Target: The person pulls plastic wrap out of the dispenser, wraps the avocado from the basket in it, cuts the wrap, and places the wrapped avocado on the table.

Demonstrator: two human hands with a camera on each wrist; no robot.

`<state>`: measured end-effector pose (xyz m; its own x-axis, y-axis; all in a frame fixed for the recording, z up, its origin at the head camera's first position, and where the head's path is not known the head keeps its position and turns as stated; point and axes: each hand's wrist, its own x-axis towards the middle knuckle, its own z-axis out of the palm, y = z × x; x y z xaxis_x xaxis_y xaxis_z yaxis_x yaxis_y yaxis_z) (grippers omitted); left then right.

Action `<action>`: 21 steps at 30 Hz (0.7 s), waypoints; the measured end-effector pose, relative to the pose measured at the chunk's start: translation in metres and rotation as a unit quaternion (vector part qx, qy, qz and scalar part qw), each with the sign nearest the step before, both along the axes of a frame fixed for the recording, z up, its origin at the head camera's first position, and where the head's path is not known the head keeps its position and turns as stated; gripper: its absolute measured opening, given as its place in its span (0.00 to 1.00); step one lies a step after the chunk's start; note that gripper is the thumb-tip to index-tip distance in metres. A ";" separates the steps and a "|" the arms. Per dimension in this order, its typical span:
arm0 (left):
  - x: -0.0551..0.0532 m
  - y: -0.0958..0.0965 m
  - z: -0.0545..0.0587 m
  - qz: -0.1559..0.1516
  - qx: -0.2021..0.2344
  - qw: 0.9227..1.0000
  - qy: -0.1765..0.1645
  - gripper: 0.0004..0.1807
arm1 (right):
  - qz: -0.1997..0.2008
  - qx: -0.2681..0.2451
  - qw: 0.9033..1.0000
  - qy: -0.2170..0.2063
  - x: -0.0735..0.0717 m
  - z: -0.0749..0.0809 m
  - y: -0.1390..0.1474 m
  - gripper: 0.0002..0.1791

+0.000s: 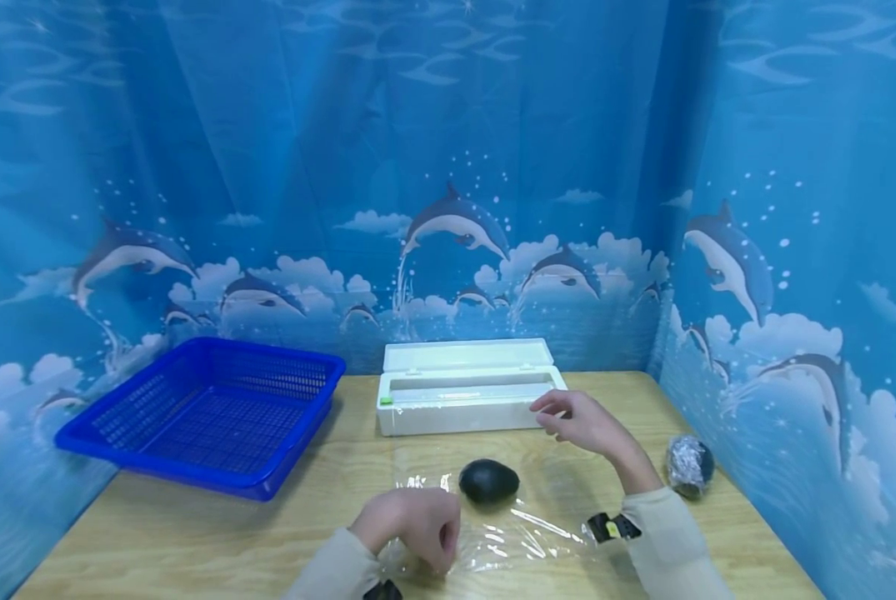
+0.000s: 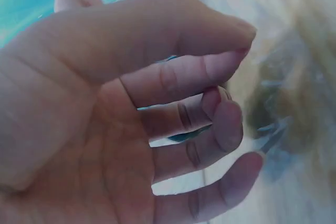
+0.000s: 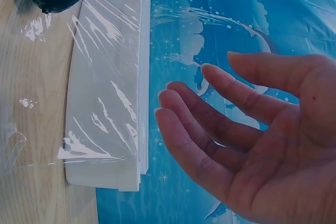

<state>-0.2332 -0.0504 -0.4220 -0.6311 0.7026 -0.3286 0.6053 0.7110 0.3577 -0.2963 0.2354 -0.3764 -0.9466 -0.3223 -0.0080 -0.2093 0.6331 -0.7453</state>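
A dark, egg-shaped fruit [image 1: 488, 482], which looks like an avocado, lies on a sheet of clear plastic wrap [image 1: 508, 542] spread over the table. That sheet runs out of a white wrap dispenser box [image 1: 455, 419], whose lid stands raised and which has a green cutter [image 1: 386, 401] at its left end. My left hand [image 1: 417, 521] is at the near left part of the wrap; in the left wrist view its thumb and index tips pinch together, apparently on the film edge. Beside the box's right end, my right hand [image 1: 586, 423] has loosely bent fingers, with nothing held [image 3: 252, 129].
On the left of the wooden table [image 1: 215, 542] stands a blue plastic basket [image 1: 267, 483]. A dark round item wrapped in shiny film [image 1: 689, 467] sits near the right edge. Behind and to the right hangs a blue dolphin-print curtain [image 1: 463, 125].
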 end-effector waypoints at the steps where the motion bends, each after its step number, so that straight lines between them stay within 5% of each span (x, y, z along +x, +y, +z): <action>1: 0.000 0.000 0.001 0.009 0.000 1.000 -0.002 0.14 | 0.003 -0.001 1.000 -0.001 0.000 0.000 0.000 0.16; 8: 0.010 0.003 -0.001 0.075 -0.065 0.994 0.040 0.17 | 0.016 -0.001 1.000 -0.009 0.002 0.001 -0.003 0.15; 21: 0.003 -0.003 0.003 0.072 -0.065 0.995 0.015 0.15 | 0.024 0.002 1.000 -0.016 0.002 0.001 -0.004 0.15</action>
